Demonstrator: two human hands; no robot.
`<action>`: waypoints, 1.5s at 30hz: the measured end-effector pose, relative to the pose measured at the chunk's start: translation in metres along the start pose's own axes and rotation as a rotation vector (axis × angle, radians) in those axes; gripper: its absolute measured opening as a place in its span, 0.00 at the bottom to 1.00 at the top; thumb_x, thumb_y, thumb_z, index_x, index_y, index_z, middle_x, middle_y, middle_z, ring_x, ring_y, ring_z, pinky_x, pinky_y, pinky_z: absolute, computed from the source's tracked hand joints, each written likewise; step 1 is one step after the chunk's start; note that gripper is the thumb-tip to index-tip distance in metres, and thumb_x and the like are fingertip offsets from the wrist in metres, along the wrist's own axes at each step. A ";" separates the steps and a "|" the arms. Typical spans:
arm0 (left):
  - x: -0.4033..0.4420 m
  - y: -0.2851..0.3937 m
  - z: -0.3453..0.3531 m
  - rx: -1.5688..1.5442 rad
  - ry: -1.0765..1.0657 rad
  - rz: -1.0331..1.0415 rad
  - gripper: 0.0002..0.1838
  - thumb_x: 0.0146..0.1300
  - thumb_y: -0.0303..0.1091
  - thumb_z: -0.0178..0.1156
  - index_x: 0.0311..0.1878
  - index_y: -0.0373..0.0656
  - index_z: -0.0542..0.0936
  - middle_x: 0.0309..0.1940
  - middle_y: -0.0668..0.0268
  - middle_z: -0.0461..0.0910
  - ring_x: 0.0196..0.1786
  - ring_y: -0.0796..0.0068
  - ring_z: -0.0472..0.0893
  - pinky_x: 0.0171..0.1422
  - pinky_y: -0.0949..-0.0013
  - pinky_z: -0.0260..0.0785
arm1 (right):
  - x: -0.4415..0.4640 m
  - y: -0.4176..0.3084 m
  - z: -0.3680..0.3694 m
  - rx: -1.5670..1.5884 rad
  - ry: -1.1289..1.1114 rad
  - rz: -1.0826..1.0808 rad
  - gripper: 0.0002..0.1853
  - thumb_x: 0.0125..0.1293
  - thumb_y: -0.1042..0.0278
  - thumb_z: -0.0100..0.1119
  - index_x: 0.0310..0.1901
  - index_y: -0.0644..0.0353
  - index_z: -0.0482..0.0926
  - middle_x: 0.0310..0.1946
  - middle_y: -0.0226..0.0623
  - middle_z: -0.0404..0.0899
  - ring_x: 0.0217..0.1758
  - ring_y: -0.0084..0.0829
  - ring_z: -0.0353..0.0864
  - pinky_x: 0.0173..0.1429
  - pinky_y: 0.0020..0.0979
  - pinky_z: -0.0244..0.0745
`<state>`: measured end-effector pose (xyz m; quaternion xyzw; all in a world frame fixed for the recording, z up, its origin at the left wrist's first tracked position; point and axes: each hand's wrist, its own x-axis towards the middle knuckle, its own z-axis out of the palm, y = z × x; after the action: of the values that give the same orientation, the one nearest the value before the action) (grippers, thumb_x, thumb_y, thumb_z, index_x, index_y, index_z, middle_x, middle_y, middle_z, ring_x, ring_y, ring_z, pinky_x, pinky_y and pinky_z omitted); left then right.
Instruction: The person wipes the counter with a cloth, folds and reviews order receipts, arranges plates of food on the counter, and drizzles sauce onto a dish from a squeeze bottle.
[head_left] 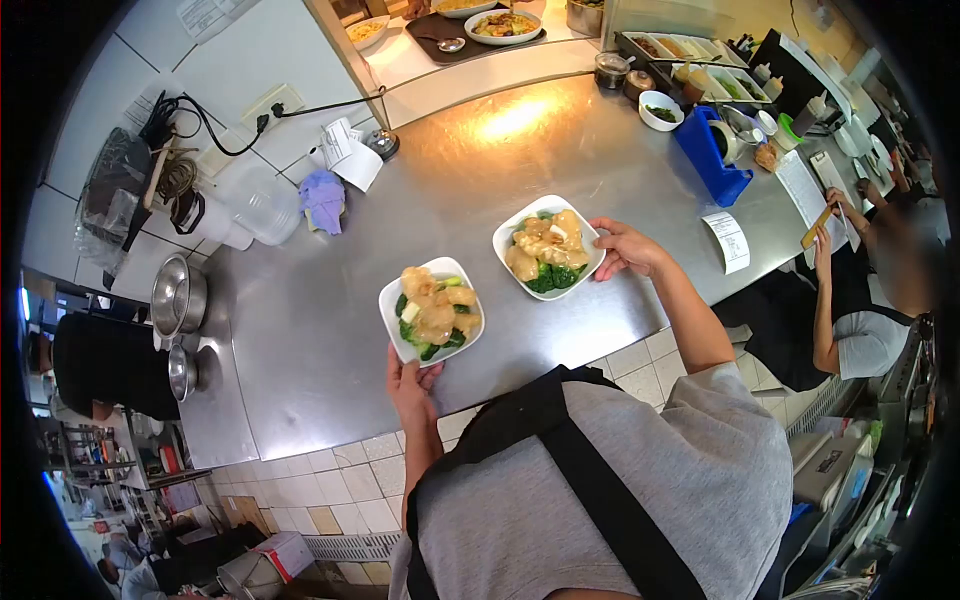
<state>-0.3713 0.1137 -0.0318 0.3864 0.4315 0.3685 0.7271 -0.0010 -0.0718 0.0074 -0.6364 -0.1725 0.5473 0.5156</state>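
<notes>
Fingers of the right hand pinch the outer side of the right bowl, a little parted along its rim. The left hand grips the left bowl at the corner nearest the wearer, thumb along the side; from where I stand I can't tell how the fingers sit beneath. Both bowls are white and squarish, heaped with pale, sauce-coated pieces over greens — broccoli, by the look of it. They're side by side but apart, near the front edge of the steel worktop; whether they rest on it or are slightly raised, I can't say.

Further out, a purple cloth lies towards the worktop's back left corner, with paper slips and a call bell just behind. Towards the right end there's a printed receipt near the front edge, then a blue holder — and past that end, a co-worker with both hands raised over the papers.
</notes>
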 end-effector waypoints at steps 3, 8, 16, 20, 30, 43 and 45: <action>-0.010 -0.017 0.028 -0.005 -0.053 0.004 0.29 0.60 0.22 0.47 0.67 0.40 0.59 0.48 0.58 0.76 0.36 0.69 0.81 0.39 0.68 0.79 | -0.012 0.011 -0.017 0.070 -0.009 -0.050 0.25 0.67 0.66 0.46 0.64 0.60 0.56 0.35 0.43 0.79 0.25 0.30 0.82 0.27 0.26 0.81; -0.019 -0.031 0.050 -0.050 -0.198 -0.061 0.29 0.63 0.26 0.49 0.69 0.43 0.56 0.48 0.58 0.76 0.38 0.67 0.81 0.40 0.67 0.77 | -0.046 0.024 -0.035 0.158 -0.017 -0.147 0.28 0.69 0.59 0.49 0.67 0.57 0.55 0.41 0.41 0.78 0.31 0.27 0.82 0.33 0.24 0.79; -0.112 -0.037 0.005 -0.040 0.167 0.093 0.30 0.65 0.37 0.53 0.68 0.44 0.57 0.51 0.59 0.72 0.49 0.65 0.76 0.51 0.62 0.70 | -0.046 -0.051 -0.159 -0.395 0.518 -0.669 0.16 0.65 0.61 0.54 0.50 0.61 0.76 0.37 0.39 0.81 0.30 0.25 0.81 0.34 0.26 0.75; -0.173 -0.088 -0.080 -0.193 0.587 0.139 0.23 0.62 0.41 0.56 0.58 0.42 0.71 0.44 0.65 0.72 0.47 0.67 0.72 0.57 0.63 0.65 | -0.024 -0.120 -0.247 -0.869 1.117 -0.906 0.18 0.59 0.62 0.56 0.49 0.63 0.76 0.42 0.52 0.79 0.45 0.45 0.79 0.50 0.39 0.73; -0.305 -0.384 -0.108 -0.070 0.742 -0.343 0.14 0.59 0.37 0.58 0.44 0.39 0.76 0.32 0.62 0.77 0.33 0.67 0.78 0.33 0.67 0.73 | 0.098 -0.186 -0.405 -1.113 0.694 -0.276 0.30 0.50 0.46 0.62 0.49 0.61 0.77 0.44 0.53 0.78 0.48 0.46 0.79 0.53 0.39 0.71; -0.232 -0.343 -0.001 0.290 0.537 -0.409 0.18 0.59 0.33 0.54 0.51 0.37 0.75 0.31 0.61 0.80 0.24 0.72 0.80 0.22 0.74 0.71 | 0.033 -0.252 -0.351 -0.752 0.642 -0.990 0.28 0.51 0.49 0.65 0.46 0.64 0.78 0.37 0.43 0.82 0.41 0.33 0.81 0.47 0.34 0.73; -0.219 -0.335 -0.005 0.325 0.525 -0.451 0.18 0.59 0.33 0.54 0.52 0.37 0.74 0.31 0.61 0.80 0.23 0.74 0.79 0.20 0.75 0.70 | 0.013 -0.256 -0.305 -0.497 0.507 -1.173 0.25 0.53 0.51 0.64 0.45 0.64 0.78 0.35 0.41 0.82 0.38 0.30 0.81 0.43 0.31 0.74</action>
<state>-0.3863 -0.2194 -0.2537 0.2846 0.7300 0.2122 0.5840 0.3584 -0.0992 0.1769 -0.6457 -0.4830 -0.0443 0.5898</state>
